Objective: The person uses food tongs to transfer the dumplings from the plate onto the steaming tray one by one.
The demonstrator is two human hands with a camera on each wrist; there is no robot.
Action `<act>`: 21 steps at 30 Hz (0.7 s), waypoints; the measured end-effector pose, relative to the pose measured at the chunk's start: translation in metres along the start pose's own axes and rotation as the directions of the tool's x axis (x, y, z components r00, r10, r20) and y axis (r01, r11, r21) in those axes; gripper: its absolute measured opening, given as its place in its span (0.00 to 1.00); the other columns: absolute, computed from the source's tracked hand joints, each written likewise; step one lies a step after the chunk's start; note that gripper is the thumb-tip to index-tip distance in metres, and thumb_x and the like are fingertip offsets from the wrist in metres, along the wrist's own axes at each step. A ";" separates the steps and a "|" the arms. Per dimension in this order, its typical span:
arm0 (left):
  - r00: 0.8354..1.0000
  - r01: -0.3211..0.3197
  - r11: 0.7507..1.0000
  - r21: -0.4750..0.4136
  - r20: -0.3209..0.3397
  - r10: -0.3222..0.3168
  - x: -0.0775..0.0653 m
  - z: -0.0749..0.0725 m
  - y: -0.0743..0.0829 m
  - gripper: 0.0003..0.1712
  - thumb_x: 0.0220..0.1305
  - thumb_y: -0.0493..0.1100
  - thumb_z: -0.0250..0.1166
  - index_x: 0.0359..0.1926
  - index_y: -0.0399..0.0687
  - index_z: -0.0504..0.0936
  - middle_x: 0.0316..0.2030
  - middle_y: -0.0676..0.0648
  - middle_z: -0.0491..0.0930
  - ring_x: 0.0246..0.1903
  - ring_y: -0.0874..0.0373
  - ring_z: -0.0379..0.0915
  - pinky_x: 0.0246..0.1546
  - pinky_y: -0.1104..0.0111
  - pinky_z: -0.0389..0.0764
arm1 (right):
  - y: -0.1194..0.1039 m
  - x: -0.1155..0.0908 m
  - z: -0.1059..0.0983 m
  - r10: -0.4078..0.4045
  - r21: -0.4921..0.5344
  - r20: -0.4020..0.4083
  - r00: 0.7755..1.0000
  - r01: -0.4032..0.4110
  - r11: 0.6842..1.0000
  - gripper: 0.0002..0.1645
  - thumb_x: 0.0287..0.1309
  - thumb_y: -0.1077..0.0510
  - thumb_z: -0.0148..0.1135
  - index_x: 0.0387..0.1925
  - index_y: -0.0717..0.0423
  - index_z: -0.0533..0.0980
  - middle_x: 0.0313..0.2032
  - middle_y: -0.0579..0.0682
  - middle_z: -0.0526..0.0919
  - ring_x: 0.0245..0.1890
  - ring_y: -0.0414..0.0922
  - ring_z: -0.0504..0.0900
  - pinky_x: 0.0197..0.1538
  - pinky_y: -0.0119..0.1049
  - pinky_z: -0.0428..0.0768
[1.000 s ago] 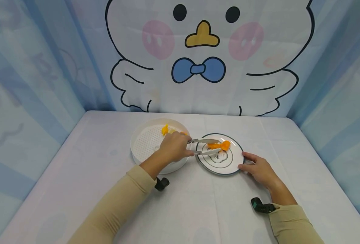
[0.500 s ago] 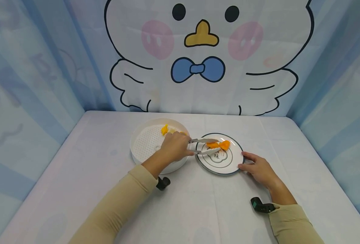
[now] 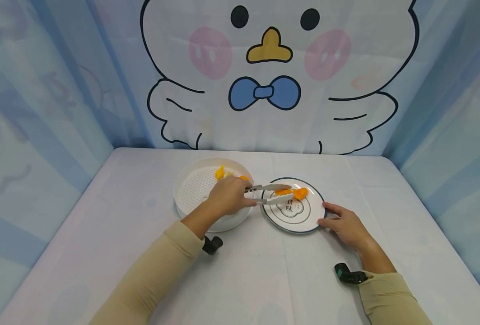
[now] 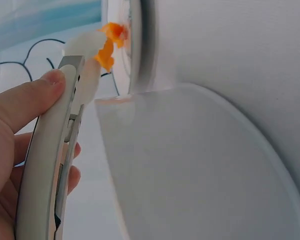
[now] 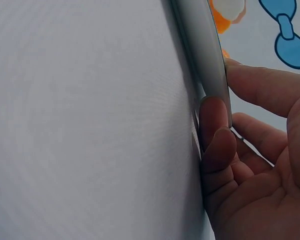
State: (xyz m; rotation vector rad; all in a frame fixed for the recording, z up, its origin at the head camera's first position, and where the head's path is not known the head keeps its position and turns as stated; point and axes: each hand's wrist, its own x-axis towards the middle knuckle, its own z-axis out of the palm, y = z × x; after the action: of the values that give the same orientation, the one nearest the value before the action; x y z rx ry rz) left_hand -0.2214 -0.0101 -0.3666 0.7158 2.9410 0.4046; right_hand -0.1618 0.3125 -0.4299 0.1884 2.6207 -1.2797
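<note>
My left hand grips a pair of tongs with pale handles and whitish tips, reaching across to the right. The tips lie over a white plate with dark rim lines and printed characters. Between them is an orange piece, and a second orange piece lies just past them on the plate. What kind of food the pieces are, I cannot tell. My right hand pinches the plate's right rim between thumb and fingers, also seen with the plate's edge in the right wrist view.
A round white tray with a perforated bottom stands left of the plate, partly under my left forearm. Yellow and orange bits sit at its back. A white cloth covers the table; a printed curtain hangs behind.
My left hand has drawn slightly left, and the tong tips have come a little closer together around the orange piece. The right hand and plate stay in place.
</note>
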 end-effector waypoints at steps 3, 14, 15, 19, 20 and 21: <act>1.000 0.009 1.000 -0.029 0.001 -0.009 -0.003 -0.005 -0.001 0.26 0.59 0.59 0.73 0.54 0.51 0.86 0.34 0.55 0.82 0.33 0.57 0.72 0.34 0.67 0.73 | 0.001 0.000 0.001 0.001 0.002 -0.001 1.000 -0.001 1.000 0.45 0.63 0.54 0.67 0.74 0.64 0.58 0.70 0.67 0.60 0.39 0.49 0.76 0.41 0.36 0.76; 0.998 0.028 0.996 -0.081 -0.058 -0.033 -0.018 -0.020 -0.022 0.30 0.60 0.58 0.73 0.60 0.53 0.83 0.48 0.52 0.85 0.40 0.56 0.76 0.42 0.61 0.76 | 0.002 0.001 0.001 0.000 0.006 -0.007 1.000 0.000 1.000 0.44 0.63 0.55 0.67 0.74 0.64 0.59 0.70 0.67 0.61 0.39 0.49 0.76 0.40 0.36 0.76; 0.997 0.035 0.996 -0.081 -0.065 -0.041 -0.020 -0.022 -0.024 0.31 0.59 0.59 0.73 0.61 0.53 0.83 0.49 0.52 0.84 0.42 0.56 0.77 0.44 0.60 0.77 | 0.002 0.001 0.001 0.000 0.005 -0.007 1.000 0.000 1.000 0.44 0.63 0.55 0.67 0.74 0.64 0.59 0.70 0.67 0.61 0.39 0.49 0.76 0.40 0.35 0.76; 0.994 0.075 0.993 -0.092 -0.073 -0.082 -0.026 -0.029 -0.035 0.33 0.59 0.59 0.73 0.61 0.49 0.82 0.52 0.49 0.83 0.45 0.53 0.77 0.47 0.58 0.77 | 0.002 0.001 0.002 0.001 0.001 -0.008 1.000 -0.001 1.000 0.44 0.63 0.54 0.67 0.74 0.64 0.59 0.70 0.67 0.61 0.38 0.49 0.76 0.40 0.36 0.76; 0.993 0.090 0.991 -0.097 -0.072 -0.097 -0.028 -0.031 -0.038 0.34 0.59 0.60 0.73 0.61 0.48 0.82 0.52 0.48 0.83 0.45 0.52 0.76 0.48 0.57 0.77 | 0.002 0.001 0.002 0.001 -0.001 -0.008 1.000 -0.001 1.000 0.45 0.63 0.54 0.67 0.74 0.64 0.59 0.70 0.66 0.61 0.39 0.49 0.76 0.40 0.36 0.76; 0.991 0.102 0.989 -0.103 -0.073 -0.110 -0.029 -0.033 -0.041 0.34 0.59 0.60 0.73 0.62 0.48 0.82 0.52 0.48 0.83 0.44 0.52 0.75 0.47 0.57 0.76 | 0.002 0.001 0.002 0.001 -0.003 -0.008 1.000 -0.001 1.000 0.45 0.63 0.54 0.67 0.74 0.64 0.59 0.70 0.66 0.61 0.39 0.49 0.76 0.40 0.36 0.76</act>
State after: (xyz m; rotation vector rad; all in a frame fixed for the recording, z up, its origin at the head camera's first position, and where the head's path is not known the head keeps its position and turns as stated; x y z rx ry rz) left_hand -0.2187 -0.0666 -0.3459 0.5406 2.9894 0.5775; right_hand -0.1619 0.3125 -0.4325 0.1941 2.6287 -1.2771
